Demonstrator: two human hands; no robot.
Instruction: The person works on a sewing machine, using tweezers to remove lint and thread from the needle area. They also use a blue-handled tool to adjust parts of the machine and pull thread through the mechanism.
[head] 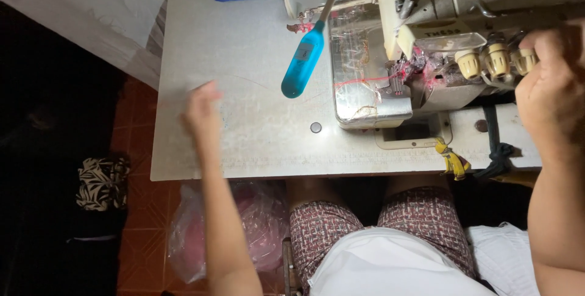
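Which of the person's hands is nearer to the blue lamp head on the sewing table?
Left. The left hand rests on the table beside the blue lamp head; the right hand is far across, at the machine's knobs.

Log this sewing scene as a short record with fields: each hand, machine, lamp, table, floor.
left hand: blurred, over the pale grey table top, holding nothing visible
right hand: at the cream tension knobs
machine: cream overlock sewing machine, red thread
lamp: blue gooseneck lamp head
floor: clear plastic bag, patterned black-and-white cloth
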